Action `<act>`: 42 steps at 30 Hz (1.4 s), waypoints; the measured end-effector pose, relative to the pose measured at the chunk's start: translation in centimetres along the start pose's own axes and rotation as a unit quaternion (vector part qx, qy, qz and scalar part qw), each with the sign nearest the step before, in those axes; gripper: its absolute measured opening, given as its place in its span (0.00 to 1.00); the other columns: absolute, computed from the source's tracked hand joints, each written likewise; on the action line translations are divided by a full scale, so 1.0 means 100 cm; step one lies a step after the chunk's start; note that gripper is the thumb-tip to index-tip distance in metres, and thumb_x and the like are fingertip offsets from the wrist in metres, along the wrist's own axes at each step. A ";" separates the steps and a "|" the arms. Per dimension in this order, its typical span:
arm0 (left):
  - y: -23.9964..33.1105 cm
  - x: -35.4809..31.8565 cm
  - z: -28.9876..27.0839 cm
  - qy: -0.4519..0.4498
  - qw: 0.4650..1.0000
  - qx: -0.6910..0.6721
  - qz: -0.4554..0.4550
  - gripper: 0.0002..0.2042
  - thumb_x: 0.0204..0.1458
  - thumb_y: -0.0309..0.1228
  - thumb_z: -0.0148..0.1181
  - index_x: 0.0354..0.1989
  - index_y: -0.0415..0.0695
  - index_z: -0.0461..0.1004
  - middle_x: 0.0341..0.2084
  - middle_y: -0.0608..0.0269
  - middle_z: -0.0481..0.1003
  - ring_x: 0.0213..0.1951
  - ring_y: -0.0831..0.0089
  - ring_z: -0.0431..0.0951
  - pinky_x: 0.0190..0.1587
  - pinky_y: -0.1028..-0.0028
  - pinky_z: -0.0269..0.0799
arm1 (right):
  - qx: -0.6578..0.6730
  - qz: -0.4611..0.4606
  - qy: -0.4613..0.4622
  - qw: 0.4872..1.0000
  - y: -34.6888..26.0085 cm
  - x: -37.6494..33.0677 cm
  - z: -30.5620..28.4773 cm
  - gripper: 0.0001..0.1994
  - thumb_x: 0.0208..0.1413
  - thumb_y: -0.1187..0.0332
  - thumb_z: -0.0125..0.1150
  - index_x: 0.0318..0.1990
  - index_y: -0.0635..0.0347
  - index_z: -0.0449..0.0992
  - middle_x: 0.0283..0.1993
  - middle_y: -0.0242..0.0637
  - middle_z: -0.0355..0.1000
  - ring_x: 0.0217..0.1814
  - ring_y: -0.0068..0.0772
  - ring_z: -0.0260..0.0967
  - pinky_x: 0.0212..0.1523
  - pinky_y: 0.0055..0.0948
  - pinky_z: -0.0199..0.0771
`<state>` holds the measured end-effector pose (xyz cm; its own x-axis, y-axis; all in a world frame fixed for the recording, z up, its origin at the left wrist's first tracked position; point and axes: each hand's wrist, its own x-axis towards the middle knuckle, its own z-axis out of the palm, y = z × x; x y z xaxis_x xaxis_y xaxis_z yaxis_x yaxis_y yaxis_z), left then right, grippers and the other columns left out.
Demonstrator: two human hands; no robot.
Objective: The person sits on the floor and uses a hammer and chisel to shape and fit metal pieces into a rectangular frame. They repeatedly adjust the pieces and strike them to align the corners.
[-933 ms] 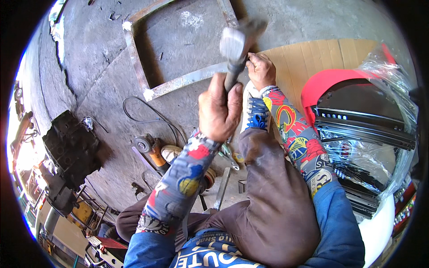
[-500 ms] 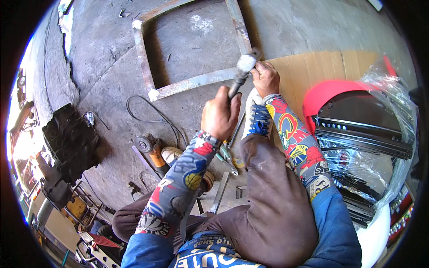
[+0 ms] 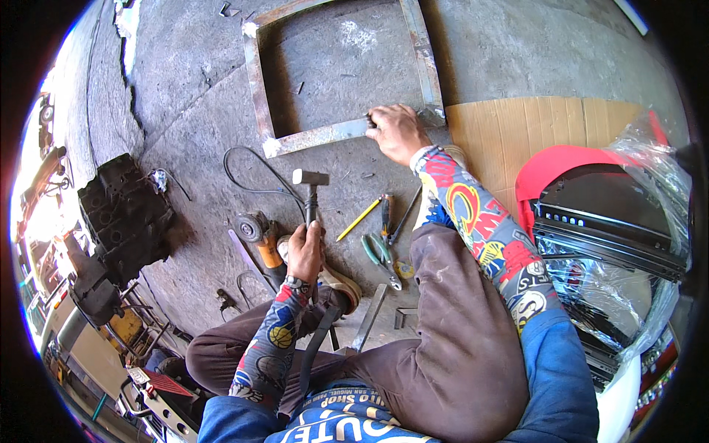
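Note:
My left hand (image 3: 305,251) is closed around the dark handle of a hammer (image 3: 311,178), whose metal head points up and away from me above the floor. My right hand (image 3: 399,133) reaches to the near bar of a rusty square metal frame (image 3: 317,138) lying on the concrete. Its thumb and fingers close over that bar, left of the near right corner. Something small and dark shows at the fingertips, too hidden to name. The frame's left corners and near right corner carry pale or shiny patches.
Between my legs lie a yellow pencil (image 3: 360,218), green-handled pliers (image 3: 381,258) and an orange angle grinder (image 3: 266,247) with its cord. Cardboard (image 3: 539,136) and a red-rimmed item in clear plastic (image 3: 561,166) are at right. A black engine block (image 3: 122,214) stands at left.
My left hand has drawn the hammer down and left, away from the near right corner. My right hand has shifted left along the near bar. The view has moved slightly.

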<state>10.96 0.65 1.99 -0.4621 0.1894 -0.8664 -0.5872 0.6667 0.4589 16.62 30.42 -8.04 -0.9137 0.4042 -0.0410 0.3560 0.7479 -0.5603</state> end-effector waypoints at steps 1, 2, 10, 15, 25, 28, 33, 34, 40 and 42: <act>-0.004 -0.003 -0.002 0.009 1.000 -0.020 0.005 0.16 0.67 0.47 0.53 0.36 0.46 0.71 0.16 0.73 0.64 0.12 0.82 0.61 0.14 0.77 0.55 | -0.022 0.022 -0.092 0.995 0.000 0.004 0.003 0.13 0.55 0.59 0.64 0.42 0.57 0.78 0.49 0.45 0.76 0.56 0.51 0.71 0.59 0.51 0.67; -0.007 -0.005 -0.003 0.037 0.998 -0.026 -0.034 0.16 0.66 0.48 0.53 0.36 0.47 0.70 0.16 0.73 0.64 0.12 0.81 0.60 0.14 0.77 0.55 | -0.012 0.016 -0.089 0.996 0.002 0.009 0.004 0.13 0.56 0.60 0.64 0.42 0.58 0.78 0.48 0.45 0.76 0.56 0.50 0.71 0.58 0.50 0.68; -0.006 0.005 0.006 0.051 0.995 -0.078 -0.028 0.17 0.65 0.48 0.54 0.39 0.44 0.74 0.20 0.72 0.67 0.15 0.81 0.61 0.16 0.77 0.57 | 0.010 0.004 -0.060 0.998 0.031 0.020 -0.034 0.15 0.53 0.59 0.66 0.33 0.63 0.75 0.39 0.50 0.75 0.47 0.57 0.73 0.48 0.51 0.71; -0.005 0.014 0.016 -0.018 0.998 -0.058 -0.032 0.19 0.67 0.49 0.52 0.39 0.42 0.71 0.18 0.74 0.63 0.15 0.83 0.59 0.16 0.79 0.54 | 0.004 0.064 -0.048 0.997 0.083 0.007 -0.078 0.15 0.51 0.60 0.68 0.34 0.65 0.76 0.37 0.52 0.75 0.44 0.58 0.73 0.47 0.50 0.71; -0.007 0.014 0.031 -0.089 0.987 -0.066 -0.113 0.18 0.67 0.47 0.50 0.38 0.41 0.72 0.19 0.73 0.63 0.16 0.82 0.59 0.18 0.78 0.55 | 0.318 0.194 -0.022 0.928 0.023 -0.003 -0.032 0.06 0.56 0.69 0.68 0.38 0.59 0.80 0.32 0.32 0.79 0.36 0.19 0.73 0.42 0.27 0.73; -0.002 0.019 0.038 -0.100 0.984 -0.093 -0.114 0.19 0.67 0.49 0.49 0.38 0.44 0.71 0.19 0.72 0.63 0.15 0.81 0.58 0.17 0.75 0.54 | 0.272 0.156 -0.062 0.947 -0.007 0.000 -0.014 0.07 0.56 0.68 0.68 0.39 0.61 0.80 0.32 0.35 0.79 0.36 0.23 0.75 0.43 0.28 0.74; 0.016 0.022 0.052 -0.087 0.978 -0.143 -0.128 0.19 0.66 0.50 0.48 0.38 0.44 0.70 0.18 0.70 0.63 0.13 0.78 0.58 0.16 0.72 0.55 | 0.289 0.131 -0.083 0.945 -0.025 0.011 0.002 0.07 0.55 0.69 0.67 0.39 0.61 0.80 0.32 0.36 0.79 0.36 0.24 0.76 0.42 0.28 0.75; 0.021 0.024 0.056 -0.074 0.975 -0.155 -0.142 0.19 0.66 0.50 0.48 0.38 0.44 0.70 0.17 0.70 0.63 0.12 0.77 0.58 0.16 0.72 0.55 | 0.292 0.135 -0.086 0.943 -0.025 0.014 0.005 0.07 0.55 0.69 0.67 0.39 0.61 0.80 0.32 0.36 0.79 0.36 0.24 0.76 0.42 0.28 0.75; 0.042 0.048 0.034 -0.103 0.981 -0.112 -0.121 0.19 0.65 0.47 0.50 0.40 0.40 0.72 0.18 0.67 0.65 0.15 0.74 0.64 0.16 0.69 0.61 | 0.293 0.159 -0.126 0.934 -0.023 0.039 0.015 0.05 0.56 0.70 0.66 0.38 0.59 0.81 0.32 0.32 0.80 0.36 0.22 0.75 0.42 0.28 0.74; 0.032 0.049 0.015 -0.108 0.991 0.013 -0.072 0.19 0.65 0.46 0.51 0.40 0.38 0.73 0.18 0.66 0.67 0.16 0.73 0.68 0.17 0.68 0.65 | 0.289 0.126 -0.105 0.943 -0.023 0.045 0.016 0.05 0.56 0.71 0.67 0.38 0.59 0.81 0.32 0.30 0.79 0.35 0.21 0.74 0.41 0.27 0.74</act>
<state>7.83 4.78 -1.07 -0.2204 0.2382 -0.9459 -0.6186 0.7156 0.3244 11.44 29.70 -8.24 -0.8541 0.3726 -0.3628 0.4573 0.2057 -0.8652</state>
